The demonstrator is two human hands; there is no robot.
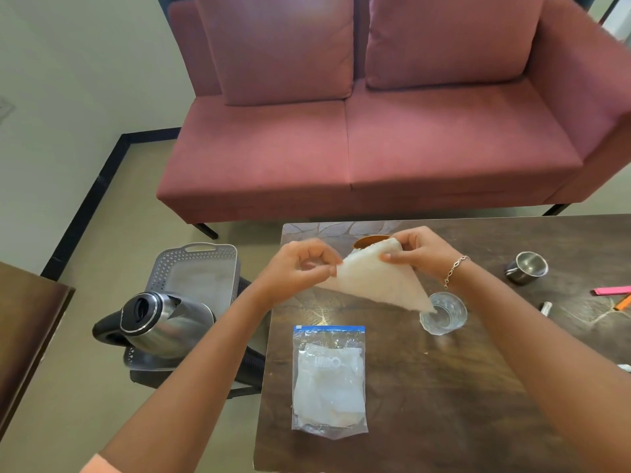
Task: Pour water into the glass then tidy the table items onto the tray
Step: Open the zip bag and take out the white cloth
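Water sits in the glass (443, 313) at four o'clock, kettle (160, 324) already on the tray (194, 259); both hands, left hand (300, 269) and right hand (420, 249), pinch the white cloth (379, 279), untidied.

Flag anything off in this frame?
One thing: the white cloth, pinched by left hand and right hand, hangs with its lower corner at the glass rim, possibly dipping in. No spill visible.

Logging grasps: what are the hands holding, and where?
Both hands pinch a white cloth: left hand at its left corner, right hand at its top edge.
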